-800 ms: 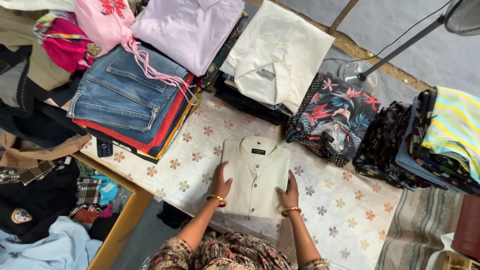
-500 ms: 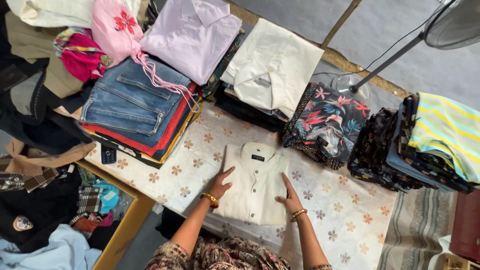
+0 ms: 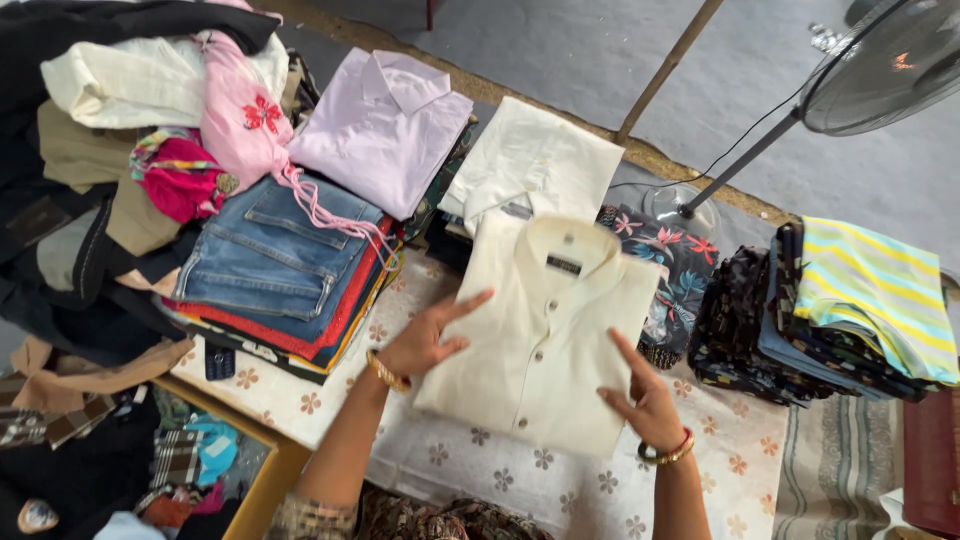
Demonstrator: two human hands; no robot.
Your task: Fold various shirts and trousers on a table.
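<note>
A folded cream shirt (image 3: 545,335) with a collar and buttons is lifted off the flower-printed white table cloth (image 3: 480,470) and tilted toward the far side. My left hand (image 3: 425,340) grips its left edge, thumb on top. My right hand (image 3: 645,395) holds its lower right edge. Both wrists wear bangles. Just beyond lies another folded cream shirt (image 3: 535,160) on a dark pile.
A stack with blue jeans (image 3: 270,260) on top stands at the left, a folded lilac shirt (image 3: 385,125) behind it. Dark floral cloth (image 3: 680,265) and a pile topped by a striped yellow-green garment (image 3: 870,295) are on the right. A fan stand (image 3: 740,160) rises behind.
The cream shirt lay flat under both palms; now both hands hold its edges and have raised it and moved it away from me, toward the far pile.
</note>
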